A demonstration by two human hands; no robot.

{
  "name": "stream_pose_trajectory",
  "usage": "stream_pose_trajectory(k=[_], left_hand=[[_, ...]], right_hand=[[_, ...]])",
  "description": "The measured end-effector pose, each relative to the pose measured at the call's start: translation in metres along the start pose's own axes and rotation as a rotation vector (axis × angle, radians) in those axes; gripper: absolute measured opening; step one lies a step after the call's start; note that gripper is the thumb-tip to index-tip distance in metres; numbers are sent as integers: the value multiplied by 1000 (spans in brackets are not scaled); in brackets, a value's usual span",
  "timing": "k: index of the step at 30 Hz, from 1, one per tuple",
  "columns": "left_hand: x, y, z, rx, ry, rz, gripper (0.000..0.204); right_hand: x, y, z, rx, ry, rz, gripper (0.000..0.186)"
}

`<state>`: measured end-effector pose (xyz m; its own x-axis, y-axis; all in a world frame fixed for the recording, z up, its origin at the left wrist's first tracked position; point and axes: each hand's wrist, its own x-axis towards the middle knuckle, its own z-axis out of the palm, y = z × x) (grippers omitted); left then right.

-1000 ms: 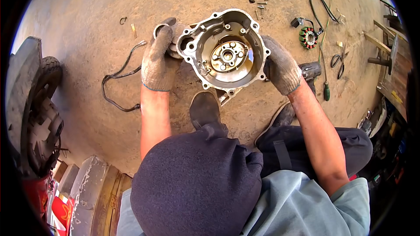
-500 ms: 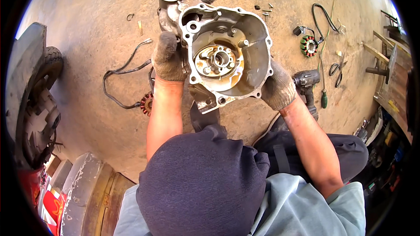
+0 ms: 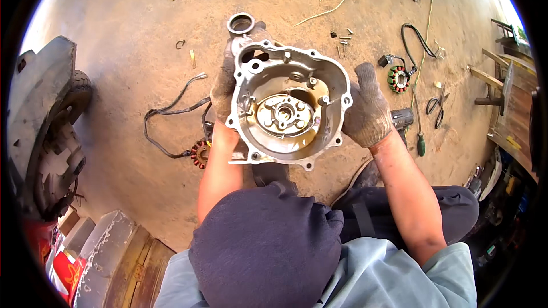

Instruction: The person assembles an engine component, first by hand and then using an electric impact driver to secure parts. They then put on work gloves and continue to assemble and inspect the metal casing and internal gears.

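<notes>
A grey metal engine cover (image 3: 271, 88) is held up off the floor between my two gloved hands, its hollow side facing up. A round bolted hub (image 3: 285, 115) sits inside, with brownish oil stains around it. At its far left corner a short ring-shaped neck (image 3: 241, 23) sticks out. My left hand (image 3: 222, 88) grips the left side, most of its fingers hidden behind the casting. Against the right side rests my right hand (image 3: 368, 108), thumb raised along the rim and fingers partly hidden beneath.
On the floor lie a red stator coil (image 3: 200, 154) with a black cable, a green-and-red stator coil (image 3: 399, 79), scissors (image 3: 436, 111), a green-handled screwdriver (image 3: 421, 144), a power drill (image 3: 403, 118) and several small bolts (image 3: 345, 40). A wheel (image 3: 77, 94) stands at left.
The engine cover has turned and come nearer to me. My right thumb now shows raised beside the rim, and my left hand sits further behind the casting. The whole view has shifted slightly.
</notes>
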<state>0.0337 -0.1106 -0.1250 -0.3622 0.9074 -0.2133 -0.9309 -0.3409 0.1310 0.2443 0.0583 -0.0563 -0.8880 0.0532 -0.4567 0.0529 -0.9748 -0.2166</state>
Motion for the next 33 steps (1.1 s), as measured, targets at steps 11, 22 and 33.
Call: stream_pose_trajectory(k=[11,22,33], left_hand=[[29,-6,36,141,-25,-112,90],[-6,-60,30,93,-12,184,101],[22,-47,9,-95,-87,188,95]], right_hand=[[-2,3,4,-206,238,-190,62],[0,-1,24,-327,361,-263,83],[-5,-23,32,-637,333,-321,96]])
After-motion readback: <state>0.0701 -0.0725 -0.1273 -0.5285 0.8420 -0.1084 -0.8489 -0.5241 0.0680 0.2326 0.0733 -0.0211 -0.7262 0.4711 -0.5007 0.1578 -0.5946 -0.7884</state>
